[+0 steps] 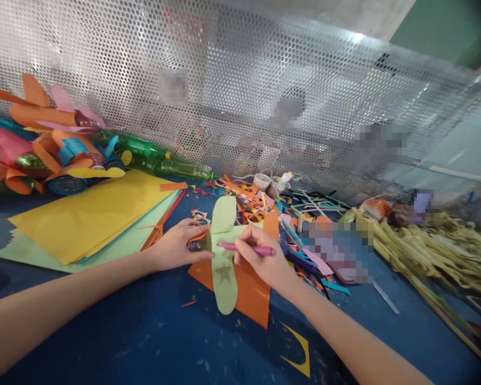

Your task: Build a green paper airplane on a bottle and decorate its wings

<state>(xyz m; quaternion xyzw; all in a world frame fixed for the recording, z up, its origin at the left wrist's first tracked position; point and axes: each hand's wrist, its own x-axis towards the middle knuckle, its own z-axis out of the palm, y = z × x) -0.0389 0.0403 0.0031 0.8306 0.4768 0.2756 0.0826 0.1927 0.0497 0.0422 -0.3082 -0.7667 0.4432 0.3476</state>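
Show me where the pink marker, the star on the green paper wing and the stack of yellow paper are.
pink marker (pixel 246 248), head view, middle of its barrel.
star (pixel 223 274), head view, centre of the drawn star.
stack of yellow paper (pixel 92 216), head view, bare top sheet.

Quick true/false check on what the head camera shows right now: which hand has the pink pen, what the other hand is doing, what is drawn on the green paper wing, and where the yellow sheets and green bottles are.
1. The right hand holds the pink pen. True.
2. The left hand lies flat on the yellow sheets. False: it grips the front of the paper plane model, at its dark nose.
3. A star is drawn on the light green wing. True.
4. The green bottles stand upright by the mesh wall. False: they lie on their sides.
5. Orange paper lies under the wing. True.
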